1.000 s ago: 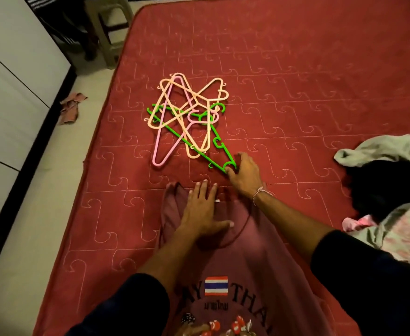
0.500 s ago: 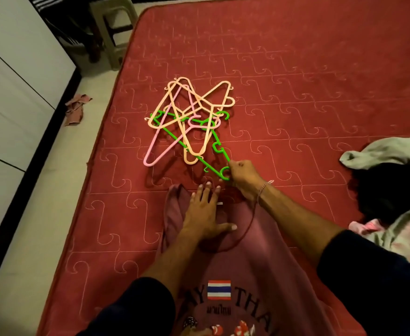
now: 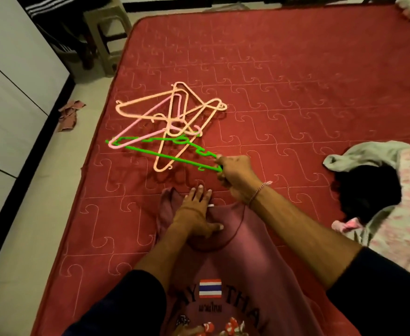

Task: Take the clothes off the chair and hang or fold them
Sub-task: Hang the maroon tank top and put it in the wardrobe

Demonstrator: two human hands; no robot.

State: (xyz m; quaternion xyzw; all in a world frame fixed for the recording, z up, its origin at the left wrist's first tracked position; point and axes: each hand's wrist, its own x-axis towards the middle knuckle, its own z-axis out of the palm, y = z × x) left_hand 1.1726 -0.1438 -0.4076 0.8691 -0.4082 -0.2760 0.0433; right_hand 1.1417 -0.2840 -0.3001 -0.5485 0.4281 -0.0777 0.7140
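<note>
— Green hanger (image 3: pixel 167 156), where is it lying?
— Mid-bed, tangled; the right hand (image 3: pixel 238 177) is gripping its end. It looks light, stiff.
— And the shirt (image 3: pixel 247 263)?
— Soft, at the near edge; the left hand (image 3: pixel 194 214) is pressing it flat.

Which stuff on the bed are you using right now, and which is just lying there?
In use:
green hanger, gripped by right hand
pink shirt, pressed by left hand

Lying about:
other hangers
clothes pile
rag on floor
stool

Dark navy sleeves (image 3: pixel 378 294) pushed above forearms, thin bracelet (image 3: pixel 259 190) on right wrist
</note>
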